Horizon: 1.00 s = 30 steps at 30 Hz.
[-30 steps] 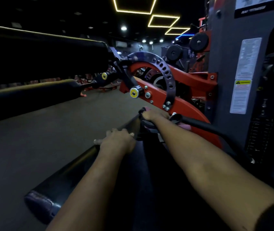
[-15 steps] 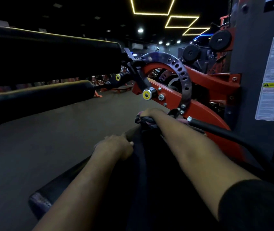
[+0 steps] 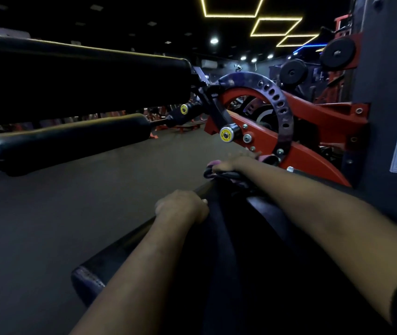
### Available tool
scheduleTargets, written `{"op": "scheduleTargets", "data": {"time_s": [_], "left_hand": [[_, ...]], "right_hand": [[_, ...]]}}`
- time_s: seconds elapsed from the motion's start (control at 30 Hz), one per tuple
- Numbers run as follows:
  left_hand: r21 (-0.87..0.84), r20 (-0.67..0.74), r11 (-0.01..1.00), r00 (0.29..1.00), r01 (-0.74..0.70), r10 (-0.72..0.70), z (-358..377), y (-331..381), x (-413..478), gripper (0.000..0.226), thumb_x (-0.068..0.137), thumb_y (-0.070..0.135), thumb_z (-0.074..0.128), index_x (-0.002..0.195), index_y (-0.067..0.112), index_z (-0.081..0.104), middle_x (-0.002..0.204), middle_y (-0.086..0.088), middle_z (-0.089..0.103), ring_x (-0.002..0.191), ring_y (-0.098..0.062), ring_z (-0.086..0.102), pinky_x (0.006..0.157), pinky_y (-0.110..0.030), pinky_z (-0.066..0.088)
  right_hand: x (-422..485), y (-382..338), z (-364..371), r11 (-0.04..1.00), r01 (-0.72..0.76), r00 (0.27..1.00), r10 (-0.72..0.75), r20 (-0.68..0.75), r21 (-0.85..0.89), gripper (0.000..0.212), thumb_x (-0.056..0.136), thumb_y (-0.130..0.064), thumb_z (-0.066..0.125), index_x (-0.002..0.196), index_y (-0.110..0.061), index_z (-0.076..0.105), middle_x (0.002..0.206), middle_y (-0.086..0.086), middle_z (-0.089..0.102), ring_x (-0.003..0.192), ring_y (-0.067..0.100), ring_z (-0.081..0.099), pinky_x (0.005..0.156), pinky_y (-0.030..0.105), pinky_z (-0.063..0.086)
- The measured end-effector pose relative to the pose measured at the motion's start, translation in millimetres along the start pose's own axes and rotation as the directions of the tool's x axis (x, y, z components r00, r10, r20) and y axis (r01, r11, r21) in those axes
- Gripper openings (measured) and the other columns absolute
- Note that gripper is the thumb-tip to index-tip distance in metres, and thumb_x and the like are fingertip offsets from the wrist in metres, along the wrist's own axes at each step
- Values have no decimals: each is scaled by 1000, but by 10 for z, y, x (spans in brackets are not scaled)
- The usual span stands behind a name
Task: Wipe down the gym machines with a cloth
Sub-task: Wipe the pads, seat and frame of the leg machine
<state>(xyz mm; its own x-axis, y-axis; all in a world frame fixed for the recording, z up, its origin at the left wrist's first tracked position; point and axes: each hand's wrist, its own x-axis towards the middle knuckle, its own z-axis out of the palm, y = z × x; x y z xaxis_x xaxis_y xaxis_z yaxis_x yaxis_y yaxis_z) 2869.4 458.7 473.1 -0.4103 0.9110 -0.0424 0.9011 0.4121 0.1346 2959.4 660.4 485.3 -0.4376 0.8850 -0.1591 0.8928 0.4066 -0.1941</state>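
Left hand (image 3: 183,206) curled over the edge of the smooth, rounded black pad (image 3: 124,247). Right hand (image 3: 228,164), fingers bent, gripped a crumpled pink cloth (image 3: 213,163) just below the red frame (image 3: 308,163).

A dark grey matte floor (image 3: 59,226) runs back to the far wall. Along its far edge stand low red benches (image 3: 187,126), blurred and dim. The ceiling is black. Three yellow light outlines (image 3: 231,16) are set in it, angular in shape, stepping away toward the upper right. Just beyond the last one glows a short blue strip (image 3: 306,47). One round spotlight (image 3: 214,40) shines left of the outlines, and a row of smaller spots (image 3: 254,59) sits lower, near the far wall. Pale square ceiling panels (image 3: 152,23) dot the upper left. A pale box unit (image 3: 209,64) hangs high on the far wall, too dim to identify.
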Motion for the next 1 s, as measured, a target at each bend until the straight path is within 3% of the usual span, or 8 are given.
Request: {"op": "scheduleTargets", "data": {"time_s": [0.17,0.23,0.33,0.43,0.6,0.7,0.83,1.0], "left_hand": [[-23,-25,999,999,40,-40,-46,-38,-61,50,104,44,43,138,10,55,143,-12,54,128,-31,54,100,-38,44],[-37,-22,998,999,46,-47,-69,-42,-102,48,102,42,47,138,11,55,142,-12,54,128,-31,54,102,-41,44],[-64,-8,996,998,59,-59,-102,-34,-154,47,101,41,49,137,12,56,141,-11,55,128,-31,54,105,-46,46],[-92,-22,994,998,56,-58,-78,-55,-158,46,102,39,47,138,12,56,144,-12,54,130,-31,53,105,-46,45],[-112,-25,991,997,69,-72,-90,-77,-131,45,102,38,46,138,12,56,145,-11,53,131,-31,52,107,-47,45],[-113,-25,991,996,78,-81,-104,-82,-135,44,102,36,46,138,11,56,144,-11,54,129,-30,54,105,-44,45],[-159,-33,982,994,98,-104,-158,-77,-180,44,100,32,48,137,10,56,142,-12,54,129,-32,53,106,-50,46],[-340,-107,921,965,190,-239,-411,-179,-370,43,94,34,57,129,10,64,139,-13,57,126,-31,55,104,-51,47]], "right_hand": [[34,-287,-49,998,-41,993,45,108,-45,41,95,-51,56,124,-24,68,127,12,65,113,31,62,115,50,38],[-77,-338,-54,995,-11,997,19,80,-101,44,92,-53,56,116,-20,70,120,4,69,103,30,65,109,48,42],[-152,-317,14,994,82,997,-81,17,-70,51,98,-51,45,133,-18,61,130,0,58,124,32,56,96,37,41],[-115,-248,128,975,196,979,-201,-38,-100,77,81,-72,38,141,-26,57,149,9,53,133,31,49,111,41,36],[-158,-46,52,982,64,986,-89,-139,-176,60,100,-64,37,149,-32,49,163,5,35,152,33,25,120,56,12],[50,-110,-13,998,45,999,-46,-9,-43,61,91,-67,39,143,-39,53,152,4,48,134,35,47,116,50,32],[-194,-466,45,997,78,996,-77,35,-21,55,95,-61,48,141,-31,59,152,-2,48,134,28,49,107,39,36],[-543,-845,342,982,178,984,-177,-19,56,43,107,-23,46,146,-5,50,154,17,46,142,34,43,112,37,35]]}}
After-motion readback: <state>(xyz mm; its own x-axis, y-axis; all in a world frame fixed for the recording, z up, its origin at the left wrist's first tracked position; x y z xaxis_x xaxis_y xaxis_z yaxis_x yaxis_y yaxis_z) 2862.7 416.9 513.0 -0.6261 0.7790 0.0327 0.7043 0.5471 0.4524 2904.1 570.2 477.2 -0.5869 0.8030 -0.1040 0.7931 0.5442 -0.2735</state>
